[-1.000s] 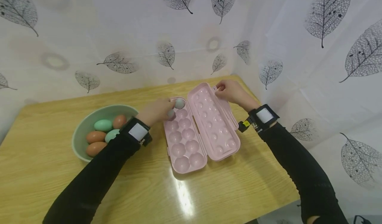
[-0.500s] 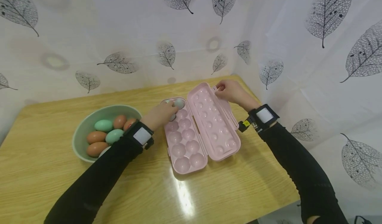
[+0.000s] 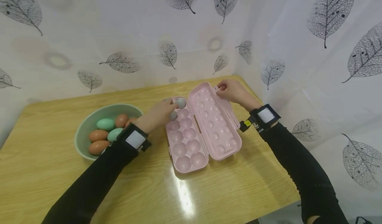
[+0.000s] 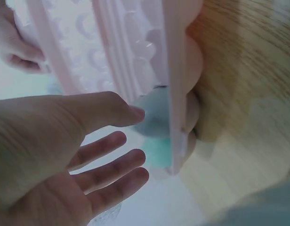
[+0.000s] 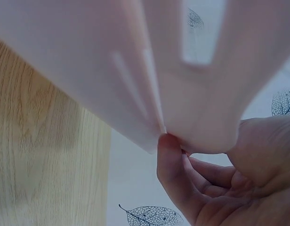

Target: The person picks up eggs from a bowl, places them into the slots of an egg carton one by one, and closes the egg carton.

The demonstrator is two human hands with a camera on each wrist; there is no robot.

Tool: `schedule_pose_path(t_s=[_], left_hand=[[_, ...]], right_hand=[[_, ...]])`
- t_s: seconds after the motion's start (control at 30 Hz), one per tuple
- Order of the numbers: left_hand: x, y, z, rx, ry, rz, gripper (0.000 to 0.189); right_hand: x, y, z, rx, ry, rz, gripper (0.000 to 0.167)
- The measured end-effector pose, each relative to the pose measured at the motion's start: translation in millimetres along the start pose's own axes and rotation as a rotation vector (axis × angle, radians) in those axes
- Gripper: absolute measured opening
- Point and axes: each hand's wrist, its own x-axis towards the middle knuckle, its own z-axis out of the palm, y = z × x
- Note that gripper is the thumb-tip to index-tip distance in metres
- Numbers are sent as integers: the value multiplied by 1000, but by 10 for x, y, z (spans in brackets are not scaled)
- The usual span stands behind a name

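A pink plastic egg carton (image 3: 180, 149) lies open on the table, its lid (image 3: 213, 124) swung to the right. Pale grey-blue eggs (image 3: 180, 103) sit in cups at its far end; a green egg (image 4: 158, 151) also shows in the left wrist view. My left hand (image 3: 158, 115) hovers over that end, thumb against a grey-blue egg (image 4: 157, 117) seated in its cup. Three of its fingers are loosely extended; the index finger is hidden. My right hand (image 3: 234, 91) pinches the flap (image 5: 201, 113) at the lid's far outer edge between thumb and fingers.
Left of the carton stands a light green bowl (image 3: 81, 139) holding several brown eggs (image 3: 97, 135) and green eggs (image 3: 105, 124), partly hidden by my left forearm. A leaf-printed curtain (image 3: 134, 28) hangs behind and right of the wooden table (image 3: 143, 191).
Over the carton's far end, my left hand has shifted, most recently slightly back to the left, baring more of the nearer grey-blue egg. The right hand keeps its hold on the lid's flap.
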Motion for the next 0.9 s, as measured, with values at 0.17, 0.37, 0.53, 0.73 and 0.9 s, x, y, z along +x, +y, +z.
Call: schedule_pose_path(t_s=[0.17, 0.37, 0.53, 0.73, 0.9], left_hand=[[-165, -54, -129, -41, 29, -13, 47], [-429, -191, -311, 6, 48, -81, 47], [-685, -349, -433, -18, 24, -199, 45], [-983, -538, -548, -127, 28, -258, 44], [-1125, -692, -541, -185, 4, -315, 48]], right_hand=[[10, 20, 11, 15, -23, 7, 40], [37, 55, 14, 8, -29, 16, 41], [21, 36, 3, 11, -27, 16, 42], [21, 35, -2, 7, -19, 9, 42], [10, 44, -4, 13, -17, 0, 42]])
